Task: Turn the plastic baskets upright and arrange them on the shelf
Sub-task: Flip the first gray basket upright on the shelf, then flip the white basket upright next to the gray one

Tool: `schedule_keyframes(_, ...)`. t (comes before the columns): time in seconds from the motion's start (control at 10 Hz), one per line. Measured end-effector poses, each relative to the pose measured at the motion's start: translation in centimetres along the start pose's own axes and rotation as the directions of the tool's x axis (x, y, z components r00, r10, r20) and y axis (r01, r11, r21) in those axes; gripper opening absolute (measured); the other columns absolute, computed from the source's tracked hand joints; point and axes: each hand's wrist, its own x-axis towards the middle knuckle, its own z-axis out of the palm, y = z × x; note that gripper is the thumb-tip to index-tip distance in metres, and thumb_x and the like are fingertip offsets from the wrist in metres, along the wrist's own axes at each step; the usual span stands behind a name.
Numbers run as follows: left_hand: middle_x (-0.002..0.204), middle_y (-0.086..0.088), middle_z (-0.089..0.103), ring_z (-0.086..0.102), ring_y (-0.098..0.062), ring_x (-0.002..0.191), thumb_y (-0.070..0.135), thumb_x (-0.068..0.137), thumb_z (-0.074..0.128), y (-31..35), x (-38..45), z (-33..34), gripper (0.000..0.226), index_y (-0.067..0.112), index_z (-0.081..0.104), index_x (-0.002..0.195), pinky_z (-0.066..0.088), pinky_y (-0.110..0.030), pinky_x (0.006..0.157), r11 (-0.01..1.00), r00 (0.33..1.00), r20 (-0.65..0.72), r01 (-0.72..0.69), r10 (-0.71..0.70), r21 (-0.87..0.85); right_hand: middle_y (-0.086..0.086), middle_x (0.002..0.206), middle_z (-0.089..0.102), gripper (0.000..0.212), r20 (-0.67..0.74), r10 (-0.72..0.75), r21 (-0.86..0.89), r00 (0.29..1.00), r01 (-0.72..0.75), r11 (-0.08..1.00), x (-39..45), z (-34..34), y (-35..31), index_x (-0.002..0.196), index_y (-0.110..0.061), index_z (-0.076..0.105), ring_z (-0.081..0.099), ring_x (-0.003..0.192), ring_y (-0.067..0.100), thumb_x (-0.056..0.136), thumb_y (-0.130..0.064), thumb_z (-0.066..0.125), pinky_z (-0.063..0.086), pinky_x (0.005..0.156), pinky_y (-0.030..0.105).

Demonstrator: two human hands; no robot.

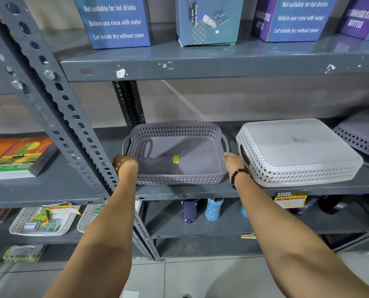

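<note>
A grey plastic basket (177, 134) stands upright on the grey metal shelf (200, 190), a yellow sticker on its floor. My left hand (124, 164) grips its left handle and my right hand (233, 161) grips its right handle. To its right a white basket (297, 151) lies upside down, bottom up. At the far right another grey basket (360, 136) also lies upside down, partly cut off by the frame edge.
A slotted metal upright (71, 117) runs just left of my left hand. Blue and purple bottle boxes (114, 22) fill the shelf above. Books (18, 158) lie on the left shelf. Below stand bottles (213, 209) and white trays (41, 220) of small goods.
</note>
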Motion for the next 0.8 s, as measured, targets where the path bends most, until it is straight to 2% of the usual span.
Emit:
schedule_keyframes(0.1,0.133,-0.024,0.056,0.056,-0.033,0.122,0.005,0.098,0.04,-0.1,-0.1,0.1,0.037,-0.01,0.047,0.131,0.053,-0.029,0.09,0.956,0.999,-0.036,0.029,-0.019,0.291,0.012,0.14,0.053,0.043,-0.002,0.004,0.011,1.0,-0.004,1.0,0.2,0.1,0.4,0.135,-0.008,0.051,0.056,0.115,0.026,0.094,-0.001,0.04,0.045,0.082,0.026)
schedule_keyframes(0.2,0.134,-0.022,0.055,0.055,-0.032,0.124,0.005,0.099,0.039,-0.2,0.0,0.2,0.037,-0.01,0.047,0.132,0.051,-0.016,0.087,0.925,1.0,-0.005,-0.012,0.015,0.381,0.012,0.14,0.053,0.043,-0.012,0.006,0.01,1.0,-0.006,1.0,0.1,0.3,0.5,0.134,-0.007,0.051,0.053,0.124,0.029,0.094,0.0,0.039,0.042,0.096,0.03)
schedule_keyframes(0.3,0.13,-0.022,0.059,0.058,-0.031,0.12,0.004,0.098,0.041,-0.2,0.2,0.3,0.035,-0.01,0.05,0.128,0.052,-0.016,0.084,0.896,1.0,-0.015,0.007,0.0,0.443,0.012,0.139,0.053,0.042,-0.019,-0.001,-0.002,1.0,0.001,1.0,0.2,0.3,0.6,0.134,-0.006,0.051,0.053,0.123,0.031,0.094,0.0,0.038,0.042,0.101,0.032)
schedule_keyframes(0.4,0.126,-0.024,0.06,0.061,-0.035,0.115,0.002,0.092,0.052,0.1,0.7,0.5,0.036,-0.01,0.05,0.127,0.052,-0.041,0.095,0.895,0.996,-0.088,0.046,-0.008,0.443,0.016,0.138,0.054,0.041,-0.028,-0.003,-0.005,1.0,0.003,1.0,0.2,0.4,0.6,0.134,-0.004,0.051,0.052,0.123,0.034,0.094,-0.002,0.039,0.042,0.102,0.035)
schedule_keyframes(0.5,0.137,-0.023,0.047,0.05,-0.037,0.125,0.004,0.09,0.057,0.2,0.2,0.9,0.052,-0.006,0.036,0.136,0.046,-0.045,0.103,0.885,0.994,-0.101,0.006,0.046,0.466,0.018,0.143,0.047,0.046,-0.018,0.004,0.019,1.0,-0.004,1.0,-0.1,0.6,0.6,0.138,0.001,0.043,0.046,0.13,0.035,0.093,-0.008,0.047,0.037,0.109,0.039)
schedule_keyframes(0.6,0.155,-0.021,0.021,0.022,-0.035,0.144,0.011,0.089,0.058,-0.2,-0.4,2.3,0.073,-0.002,0.016,0.148,0.022,-0.046,0.119,0.734,0.926,-0.015,-0.29,0.378,0.614,0.016,0.134,0.048,0.042,-0.008,-0.052,0.04,0.999,0.052,0.998,-0.9,0.7,0.1,0.131,-0.011,0.05,0.044,0.129,0.028,0.092,-0.026,0.055,0.034,0.107,0.038)
schedule_keyframes(0.7,0.153,-0.022,0.027,0.027,-0.035,0.142,0.013,0.089,0.053,0.4,-1.3,4.4,0.068,-0.002,0.02,0.147,0.025,-0.047,0.118,0.675,0.835,0.054,-0.479,0.548,0.561,0.014,0.134,0.05,0.04,-0.044,-0.132,0.017,0.99,0.133,0.991,-1.2,0.2,-0.2,0.129,-0.013,0.052,0.046,0.128,0.026,0.092,-0.029,0.054,0.035,0.106,0.037)
schedule_keyframes(0.8,0.141,-0.024,0.043,0.043,-0.038,0.13,0.011,0.091,0.049,1.4,-4.6,8.9,0.054,-0.004,0.032,0.14,0.038,-0.046,0.107,0.661,0.762,0.186,-0.635,0.62,0.399,0.009,0.151,0.037,0.054,-0.126,-0.219,-0.073,0.967,0.211,0.975,-2.4,-1.8,-1.1,0.144,-0.007,0.036,0.037,0.139,0.026,0.096,-0.027,0.049,0.029,0.113,0.034)
